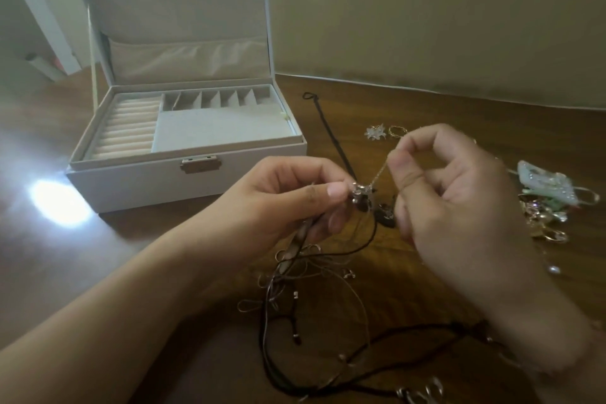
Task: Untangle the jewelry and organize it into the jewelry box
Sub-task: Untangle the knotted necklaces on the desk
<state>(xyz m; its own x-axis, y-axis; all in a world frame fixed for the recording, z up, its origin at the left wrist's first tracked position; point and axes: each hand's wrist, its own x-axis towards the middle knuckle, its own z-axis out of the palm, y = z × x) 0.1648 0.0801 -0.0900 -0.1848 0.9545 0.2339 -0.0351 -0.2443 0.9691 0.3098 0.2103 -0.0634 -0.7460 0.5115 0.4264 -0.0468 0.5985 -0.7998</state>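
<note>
A white jewelry box (137, 180) stands open at the left of the wooden table, its grey tray showing ring rolls and small compartments. In front of it my left hand (278, 197) pinches a small silver pendant (360, 192) caught in a tangle of dark cords and thin chains (295, 298) that hangs down to the table. My right hand (459, 200) pinches a thin silver chain (382, 169) that runs up from the pendant, held taut between thumb and forefinger.
A black cord necklace (331, 131) lies stretched behind my hands. A crystal piece (374, 132) and gold rings (397, 131) sit beyond. A heap of green and gold jewelry (551, 203) lies at the right. A bright light spot (59, 203) glares on the table left.
</note>
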